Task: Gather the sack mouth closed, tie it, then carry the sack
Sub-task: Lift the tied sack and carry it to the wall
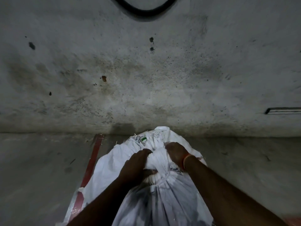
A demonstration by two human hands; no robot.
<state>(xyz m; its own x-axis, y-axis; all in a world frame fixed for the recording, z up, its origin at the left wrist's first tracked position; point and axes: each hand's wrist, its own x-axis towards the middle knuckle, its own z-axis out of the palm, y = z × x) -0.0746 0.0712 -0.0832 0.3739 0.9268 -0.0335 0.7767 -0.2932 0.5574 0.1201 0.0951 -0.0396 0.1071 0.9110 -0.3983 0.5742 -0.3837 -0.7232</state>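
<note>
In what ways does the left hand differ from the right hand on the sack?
The left hand grips the gathered neck lower and nearer the camera; the right hand grips it higher up. The right wrist wears an orange band; the left wrist is bare. Both clutch the white sack.

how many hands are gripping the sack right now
2. The left hand grips the gathered neck of the white sack from the left; the right hand grips it from the right, just beyond.

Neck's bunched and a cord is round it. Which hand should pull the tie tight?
Probably left: the left hand grips the sack neck just above the cord; the right hand holds bunched fabric farther up.
</note>
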